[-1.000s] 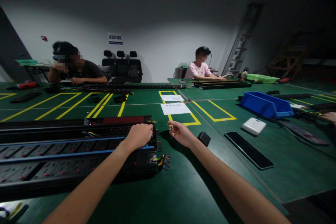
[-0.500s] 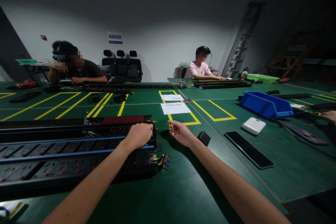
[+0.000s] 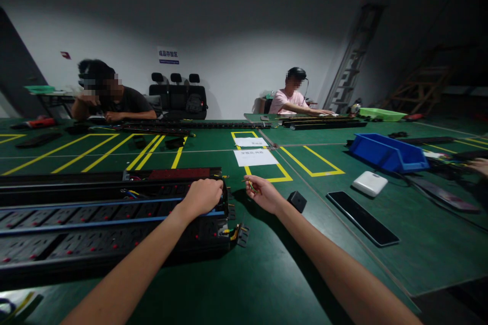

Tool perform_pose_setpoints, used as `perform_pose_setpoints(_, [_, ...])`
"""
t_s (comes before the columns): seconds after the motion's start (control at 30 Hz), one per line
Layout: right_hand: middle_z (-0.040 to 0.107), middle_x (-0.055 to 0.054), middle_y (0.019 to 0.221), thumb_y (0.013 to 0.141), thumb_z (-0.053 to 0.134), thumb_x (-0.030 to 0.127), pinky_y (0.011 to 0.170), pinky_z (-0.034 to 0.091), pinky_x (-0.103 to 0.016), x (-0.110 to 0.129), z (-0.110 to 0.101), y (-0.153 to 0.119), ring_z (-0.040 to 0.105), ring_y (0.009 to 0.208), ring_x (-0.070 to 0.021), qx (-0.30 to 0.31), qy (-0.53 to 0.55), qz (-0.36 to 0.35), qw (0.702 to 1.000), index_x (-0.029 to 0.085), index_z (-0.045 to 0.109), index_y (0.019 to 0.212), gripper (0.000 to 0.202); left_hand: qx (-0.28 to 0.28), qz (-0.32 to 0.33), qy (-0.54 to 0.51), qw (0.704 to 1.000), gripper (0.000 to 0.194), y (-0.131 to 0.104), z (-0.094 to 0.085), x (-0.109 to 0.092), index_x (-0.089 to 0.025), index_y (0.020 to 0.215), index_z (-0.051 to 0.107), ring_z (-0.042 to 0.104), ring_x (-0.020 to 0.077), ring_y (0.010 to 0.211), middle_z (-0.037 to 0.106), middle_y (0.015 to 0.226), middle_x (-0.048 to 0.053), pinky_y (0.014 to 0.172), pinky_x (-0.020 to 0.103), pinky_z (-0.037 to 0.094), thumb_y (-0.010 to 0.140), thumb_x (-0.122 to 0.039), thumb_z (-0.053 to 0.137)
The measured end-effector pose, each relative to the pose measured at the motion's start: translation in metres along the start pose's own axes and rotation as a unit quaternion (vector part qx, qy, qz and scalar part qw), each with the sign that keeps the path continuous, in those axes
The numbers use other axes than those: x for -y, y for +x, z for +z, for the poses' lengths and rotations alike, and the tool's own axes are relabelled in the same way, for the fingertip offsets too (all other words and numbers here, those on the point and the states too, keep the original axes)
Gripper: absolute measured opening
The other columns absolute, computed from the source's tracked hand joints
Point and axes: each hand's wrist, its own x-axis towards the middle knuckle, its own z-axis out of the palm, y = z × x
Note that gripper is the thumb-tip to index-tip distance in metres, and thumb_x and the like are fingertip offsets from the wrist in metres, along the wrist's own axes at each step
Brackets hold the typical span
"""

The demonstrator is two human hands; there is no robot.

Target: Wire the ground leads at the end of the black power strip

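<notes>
Several long black power strips (image 3: 95,214) with sockets and small red parts lie side by side on the green table at the left. My left hand (image 3: 203,196) is closed over the right end of one strip, its fingertips partly hidden. Just to the right, my right hand (image 3: 265,196) pinches a short yellow-green wire (image 3: 251,186) between thumb and fingers, above the table. Nearer to me, a black end piece (image 3: 243,236) hangs from yellow-green wires at the end of the closest strip.
A small black box (image 3: 297,201), a dark phone (image 3: 362,218), a white case (image 3: 369,183) and a blue bin (image 3: 387,152) stand to the right. White papers (image 3: 255,157) lie ahead. Two people sit across the table, and another person's hand (image 3: 478,165) shows at the right edge.
Both my hands keep nearly the same position and grip. Across the table, the person in pink has stretched an arm further to the right.
</notes>
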Motion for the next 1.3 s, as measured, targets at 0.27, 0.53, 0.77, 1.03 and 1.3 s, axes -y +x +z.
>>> perform_pose_setpoints(0.27, [0.070,-0.002,0.069,0.082,0.074,0.013,0.054,0.052,-0.018,0.0001,0.0003,-0.0007,0.063,0.058,-0.0092,0.001,-0.002,-0.001,1.000,0.013,0.072,0.091,0.009,0.003,-0.003,-0.007,1.000,0.033,-0.0001,-0.0017,-0.0009,-0.021,0.096,0.068,0.072,0.0315,0.090,0.075,0.098,0.012,0.080,0.044,0.053,0.096,-0.025,0.034])
perform_pose_setpoints(0.53, [0.070,-0.002,0.068,0.082,0.075,0.014,0.057,0.053,-0.018,-0.0006,-0.0003,0.0002,0.063,0.059,-0.0088,-0.004,0.000,-0.002,1.000,0.012,0.072,0.091,0.010,-0.001,0.001,0.001,1.000,0.034,0.0005,0.0003,0.0002,-0.022,0.096,0.068,0.072,0.0307,0.089,0.075,0.098,0.011,0.080,0.043,0.053,0.096,-0.025,0.034])
perform_pose_setpoints(0.77, [0.070,-0.001,0.069,0.080,0.076,0.013,0.057,0.053,-0.018,-0.0012,-0.0013,0.0013,0.063,0.060,-0.0090,-0.002,0.002,-0.002,1.000,0.013,0.072,0.091,0.011,0.010,-0.009,-0.005,1.000,0.034,0.0001,-0.0015,-0.0016,-0.021,0.097,0.069,0.072,0.0304,0.091,0.075,0.100,0.013,0.082,0.042,0.053,0.096,-0.025,0.035])
perform_pose_setpoints(1.03, [0.070,-0.001,0.068,0.082,0.074,0.013,0.056,0.052,-0.017,-0.0019,-0.0027,0.0022,0.063,0.060,-0.0089,-0.004,0.001,-0.002,1.000,0.013,0.073,0.092,0.010,-0.005,0.000,0.006,1.000,0.033,0.0010,0.0012,0.0002,-0.021,0.095,0.068,0.072,0.0309,0.087,0.075,0.096,0.011,0.077,0.043,0.054,0.095,-0.025,0.035])
perform_pose_setpoints(1.3, [0.070,-0.002,0.069,0.081,0.075,0.013,0.056,0.053,-0.017,-0.0023,-0.0030,0.0026,0.064,0.061,-0.0088,-0.004,0.001,-0.005,1.000,0.012,0.073,0.092,0.011,0.001,0.001,0.008,1.000,0.035,-0.0001,0.0001,0.0000,-0.022,0.096,0.068,0.072,0.0303,0.089,0.075,0.098,0.011,0.079,0.042,0.054,0.095,-0.024,0.034])
